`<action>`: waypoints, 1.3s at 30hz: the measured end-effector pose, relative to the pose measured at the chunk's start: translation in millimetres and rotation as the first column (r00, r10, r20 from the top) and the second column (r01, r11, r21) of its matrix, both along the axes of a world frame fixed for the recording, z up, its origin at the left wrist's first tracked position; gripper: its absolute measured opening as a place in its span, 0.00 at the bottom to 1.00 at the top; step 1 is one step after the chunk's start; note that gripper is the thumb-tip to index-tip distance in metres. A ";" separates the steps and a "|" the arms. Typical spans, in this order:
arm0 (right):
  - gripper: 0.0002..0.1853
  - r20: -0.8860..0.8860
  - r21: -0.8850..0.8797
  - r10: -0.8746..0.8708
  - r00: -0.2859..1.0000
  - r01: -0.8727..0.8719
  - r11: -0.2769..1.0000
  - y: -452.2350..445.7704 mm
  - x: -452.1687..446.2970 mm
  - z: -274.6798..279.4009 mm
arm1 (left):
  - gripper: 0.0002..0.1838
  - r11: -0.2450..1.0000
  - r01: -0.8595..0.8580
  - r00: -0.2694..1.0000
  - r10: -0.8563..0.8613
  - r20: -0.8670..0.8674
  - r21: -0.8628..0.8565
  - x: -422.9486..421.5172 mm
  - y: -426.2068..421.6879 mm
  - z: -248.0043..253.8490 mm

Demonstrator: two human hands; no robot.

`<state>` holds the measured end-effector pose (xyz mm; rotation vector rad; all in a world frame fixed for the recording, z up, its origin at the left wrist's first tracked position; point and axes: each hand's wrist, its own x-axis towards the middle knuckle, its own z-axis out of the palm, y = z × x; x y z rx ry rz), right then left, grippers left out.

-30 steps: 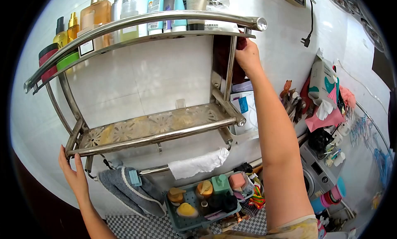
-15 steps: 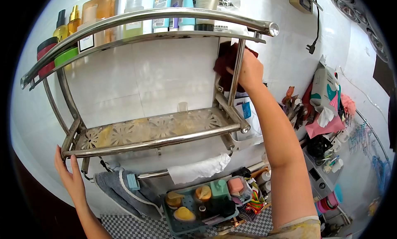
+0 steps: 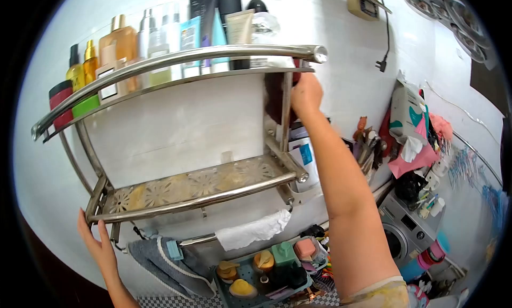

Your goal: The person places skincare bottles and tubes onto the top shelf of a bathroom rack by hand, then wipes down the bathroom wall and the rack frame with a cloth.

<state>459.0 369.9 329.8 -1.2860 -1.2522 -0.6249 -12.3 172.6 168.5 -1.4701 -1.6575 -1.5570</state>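
- Stainless-steel two-tier rack (image 3: 213,195), the thing I'm working on: toward 10 o'clock, against white tile.
- Its upper tier holds an amber bottle (image 3: 118,41), slim pump bottles (image 3: 89,63), squeeze tubes (image 3: 239,33) and a red jar (image 3: 62,103).
- Teal basket (image 3: 247,266) at 6 o'clock: it contains a green pump bottle (image 3: 284,253) and orange-brown containers (image 3: 264,261).
- The rack's lower shelf is flat metal punched with flower shapes, stained yellowish; tubular rails are glossy.
- Fuzzy grey towel (image 3: 165,262) hangs at 7 o'clock.
- My right hand (image 3: 308,95), between 1 and 2 o'clock, clutches a dark red cloth (image 3: 296,78) by the right upright.
- My left hand (image 3: 100,249), 8 o'clock, touches the lower corner; I can't tell whether it grips.
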 end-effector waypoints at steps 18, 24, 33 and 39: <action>0.25 0.163 0.353 0.250 0.954 -0.293 0.889 34.4 59.5 12.8 | 0.25 0.999 -0.034 0.998 0.034 0.048 -0.005 6.3 -1.7 0.1; 0.32 -0.649 0.152 0.153 0.745 -0.071 0.986 74.6 138.9 -28.7 | 0.25 0.997 -0.070 0.997 0.071 0.035 -0.039 8.1 -5.7 0.0; 0.26 0.110 0.287 0.363 0.925 -0.379 0.880 37.9 68.8 96.2 | 0.25 0.993 -0.104 0.994 0.104 0.011 -0.056 -8.8 -0.2 -6.0; 0.21 0.256 0.564 0.041 0.966 -0.184 0.805 66.8 67.0 63.7 | 0.29 0.985 -0.165 0.982 0.158 -0.107 -0.060 19.7 -13.0 16.4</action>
